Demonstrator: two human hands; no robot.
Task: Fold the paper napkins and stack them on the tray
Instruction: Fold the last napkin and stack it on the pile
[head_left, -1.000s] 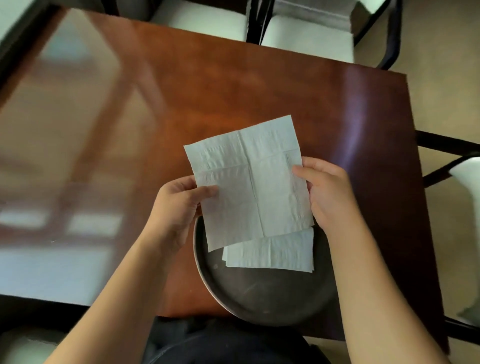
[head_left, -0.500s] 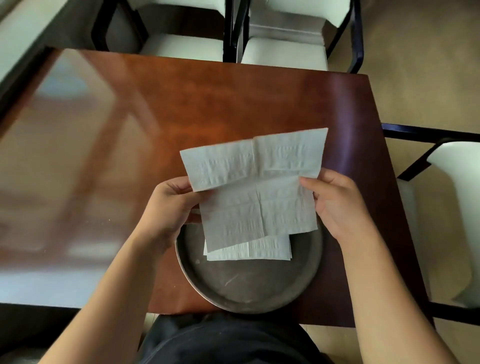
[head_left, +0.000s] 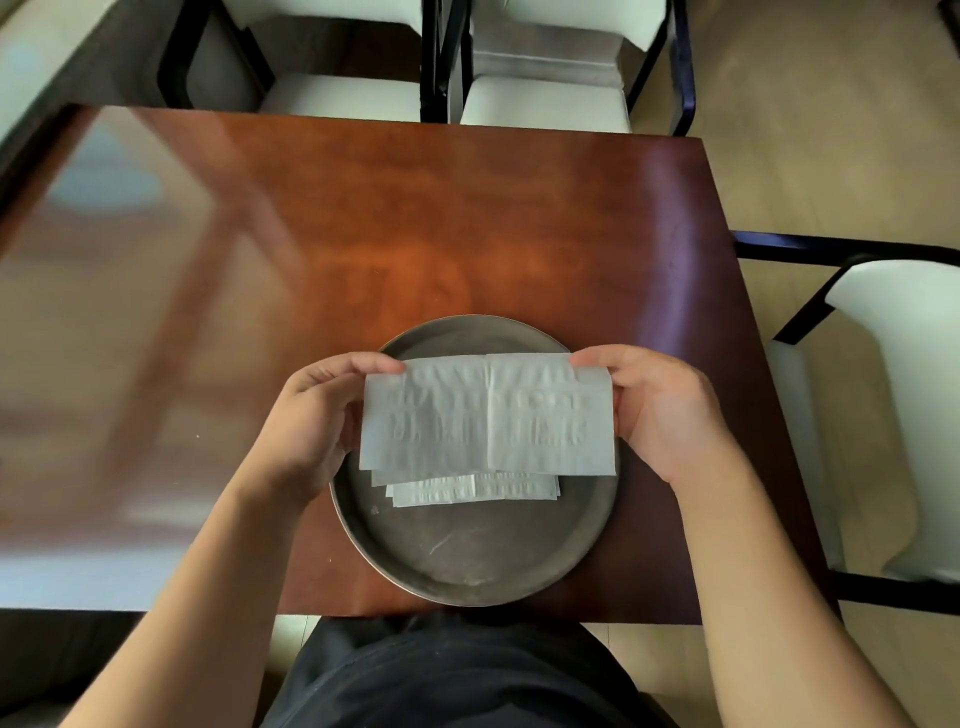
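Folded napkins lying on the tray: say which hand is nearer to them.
Left, narrowly. The left hand sits just up-left of the folded napkins; the right hand is farther up-right. Both grip the held napkin above.

Two bare forearms are showing, with no sleeves reaching the wrists and no watch, ring or band on either one. The left hand (head_left: 311, 421) and the right hand (head_left: 662, 410) are both uncovered, with short nails. At the near edge the person is wearing a dark, nearly black garment (head_left: 457, 675) that is creasing softly across the lap
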